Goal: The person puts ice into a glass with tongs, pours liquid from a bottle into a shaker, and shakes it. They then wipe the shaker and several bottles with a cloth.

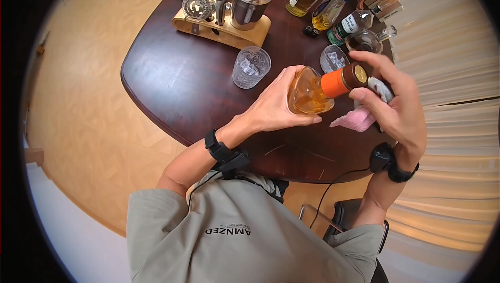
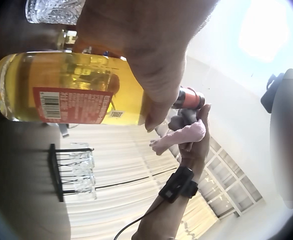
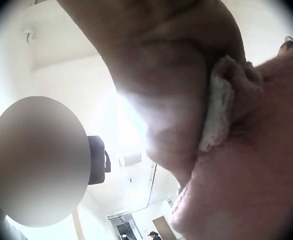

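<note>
My left hand [image 1: 273,100] grips the body of a glass liquor bottle [image 1: 308,91] holding amber liquid. The bottle is tilted, its orange-banded neck [image 1: 333,83] and dark brown cap [image 1: 359,73] pointing to the right. In the left wrist view, a red label [image 2: 71,105] with a barcode shows on its side. My right hand [image 1: 401,103] holds a pink and grey cloth [image 1: 357,120] bunched in the palm. Its thumb and forefinger lie on either side of the cap, with the thumb tip close to it. Cloth [image 3: 246,165] fills much of the right wrist view.
A patterned glass with ice [image 1: 255,80] stands left of the bottle, and another glass with ice [image 1: 330,63] just beyond it. Behind, a wooden stand [image 1: 224,35] carries a shaker [image 1: 251,1] and bar tools. Several bottles [image 1: 345,28] line the back right of the dark table [image 1: 172,74].
</note>
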Demonstrator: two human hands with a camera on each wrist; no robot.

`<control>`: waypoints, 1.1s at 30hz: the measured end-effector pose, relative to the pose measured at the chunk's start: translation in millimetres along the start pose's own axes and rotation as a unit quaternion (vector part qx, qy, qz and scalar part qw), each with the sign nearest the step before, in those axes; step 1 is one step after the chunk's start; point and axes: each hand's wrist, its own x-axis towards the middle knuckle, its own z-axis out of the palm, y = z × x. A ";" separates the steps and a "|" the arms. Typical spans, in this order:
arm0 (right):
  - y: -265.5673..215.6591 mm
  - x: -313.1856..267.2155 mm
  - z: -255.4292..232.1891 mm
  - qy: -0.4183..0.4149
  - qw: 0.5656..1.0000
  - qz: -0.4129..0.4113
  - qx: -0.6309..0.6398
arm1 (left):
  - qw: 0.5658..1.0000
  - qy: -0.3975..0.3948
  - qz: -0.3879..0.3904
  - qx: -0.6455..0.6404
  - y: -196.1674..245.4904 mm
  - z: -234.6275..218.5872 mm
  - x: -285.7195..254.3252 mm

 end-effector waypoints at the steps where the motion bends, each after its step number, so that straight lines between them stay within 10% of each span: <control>1: 1.2 0.7 2.2 0.000 1.000 0.000 0.000 | 1.000 0.000 0.000 -0.002 -0.6 0.2 0.0; 7: 6.4 2.7 14.1 0.114 0.981 -0.072 -0.139 | 1.000 0.004 0.018 -0.001 -4.4 1.6 0.1; 23: 13.5 2.4 -0.5 -0.033 0.997 -0.070 0.011 | 1.000 -0.005 0.010 0.023 2.1 -0.3 0.0; 33: 17.7 -3.6 34.9 0.180 0.977 -0.031 -0.107 | 1.000 0.011 0.014 -0.007 -3.9 3.9 -0.1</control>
